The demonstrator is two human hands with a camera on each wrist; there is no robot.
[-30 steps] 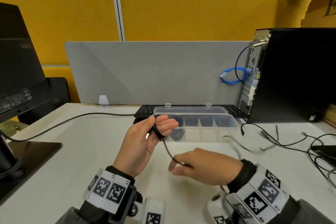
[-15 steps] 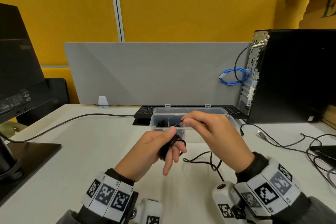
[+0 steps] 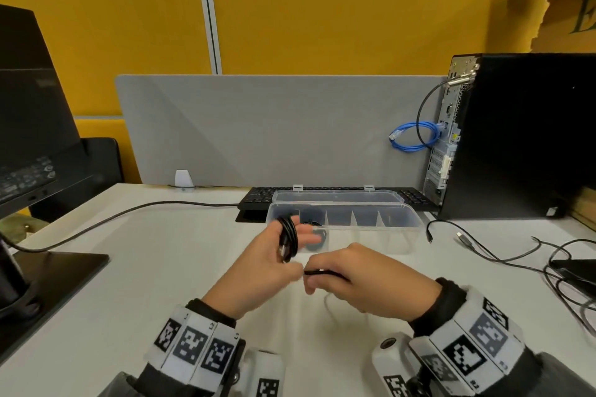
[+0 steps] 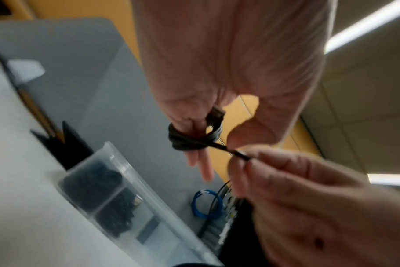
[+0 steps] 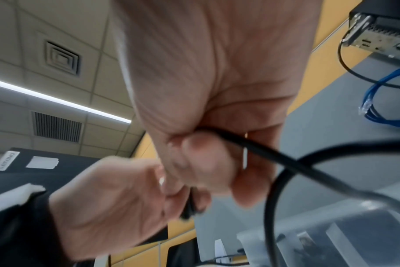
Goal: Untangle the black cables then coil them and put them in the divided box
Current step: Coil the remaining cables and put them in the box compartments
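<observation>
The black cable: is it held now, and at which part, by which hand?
Yes. The black cable is wound as a coil around the left hand's fingers; the right hand pinches its free end.

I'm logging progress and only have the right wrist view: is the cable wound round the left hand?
Observer: Yes. The black cable sits in several turns round two fingers of the left hand.
Operator: How much slack is left?
Observer: Only a short, taut stretch runs from the coil to the right hand.
Operator: Anything in the box?
Observer: In the divided box, the two compartments at its left end hold dark cables; the others look empty.
Operator: More to do?
Observer: Loose black cables lie on the desk to the right of the box.
</observation>
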